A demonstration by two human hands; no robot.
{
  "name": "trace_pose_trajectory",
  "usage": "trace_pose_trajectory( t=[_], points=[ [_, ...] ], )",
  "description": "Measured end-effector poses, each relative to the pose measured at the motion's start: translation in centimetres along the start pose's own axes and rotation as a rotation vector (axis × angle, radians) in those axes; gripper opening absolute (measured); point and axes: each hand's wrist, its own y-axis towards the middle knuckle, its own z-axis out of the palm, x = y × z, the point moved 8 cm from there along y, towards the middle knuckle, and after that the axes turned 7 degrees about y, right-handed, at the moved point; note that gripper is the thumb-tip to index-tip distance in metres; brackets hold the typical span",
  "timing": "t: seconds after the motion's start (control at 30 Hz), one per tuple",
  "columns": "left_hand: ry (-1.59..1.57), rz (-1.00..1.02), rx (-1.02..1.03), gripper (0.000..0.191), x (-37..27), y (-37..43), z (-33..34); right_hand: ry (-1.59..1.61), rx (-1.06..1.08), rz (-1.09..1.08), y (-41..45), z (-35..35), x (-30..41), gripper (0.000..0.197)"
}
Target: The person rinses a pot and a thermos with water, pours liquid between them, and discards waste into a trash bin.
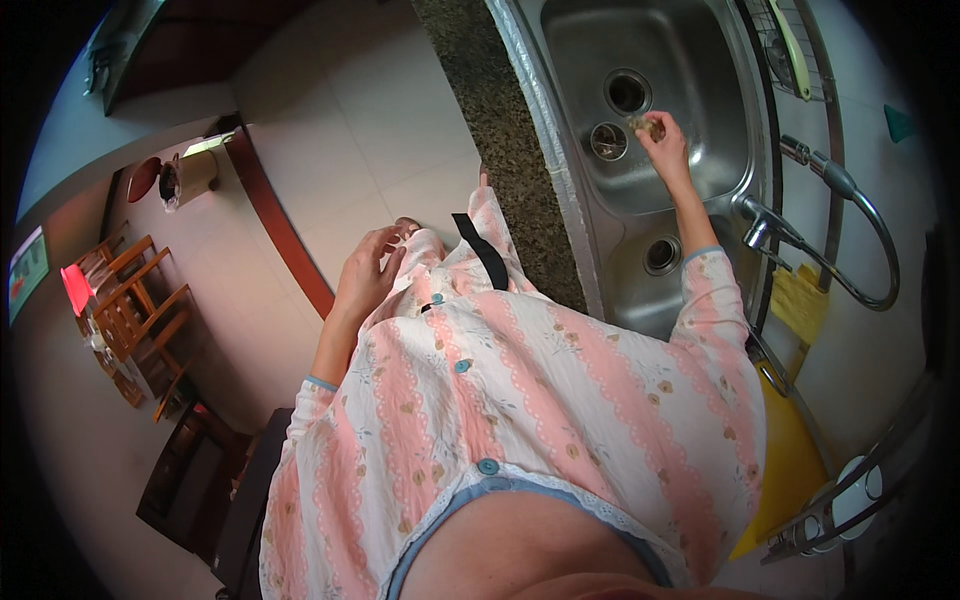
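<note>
Over the larger basin of the stainless steel double sink, my right hand pinches a small clump of brownish food scraps between thumb and fingertips; its exact kind is unclear. Just left of the hand, a round metal drain strainer with dark matter in it rests on the basin floor. Beside it is the uncovered drain hole. My left hand hangs in front of my body, fingers loosely bent and apart, holding nothing.
A chrome faucet with a curved hose stands behind the sink, near a yellow cloth. The smaller basin has its own drain. A speckled stone counter edge borders the sink. A dish rack with white cups is at lower right.
</note>
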Motion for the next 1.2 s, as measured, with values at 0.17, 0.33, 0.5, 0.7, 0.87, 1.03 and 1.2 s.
trace_pose_trajectory(
  t=[0.17, 0.33, 0.5, 0.7, 0.87, 1.03, 1.2],
  points=[
    [0.011, 0.046, -0.032, 0.031, -0.9, 0.0, -0.3, -0.266, 0.102, -0.092, -0.8, 3.1, -1.2, 0.03],
    [0.019, -0.017, -0.032, 0.03, 0.1, -0.5, -0.4, -0.326, 0.175, -0.101, -1.8, 6.2, -1.6, 0.026],
    [0.056, 0.003, -0.03, 0.031, -0.2, -0.4, 0.0, -0.44, 0.237, -0.114, -2.3, 8.1, -1.2, 0.026],
    [0.017, -0.016, -0.059, 0.031, 0.7, -0.8, 0.0, -0.499, 0.338, -0.028, -3.3, 9.1, -0.9, 0.036],
    [0.014, -0.015, -0.065, 0.03, 1.3, -1.0, 0.1, -0.715, 0.33, -0.232, -3.7, 10.4, -0.3, 0.041],
    [-0.031, -0.009, -0.098, 0.029, 2.7, -1.4, -0.2, -0.533, 0.094, -0.053, -2.2, 6.9, 0.7, 0.032],
    [-0.049, 0.024, -0.108, 0.03, 4.2, -1.1, -0.1, -0.087, -0.192, 0.023, -0.3, -1.6, -0.4, 0.026]
  ],
)
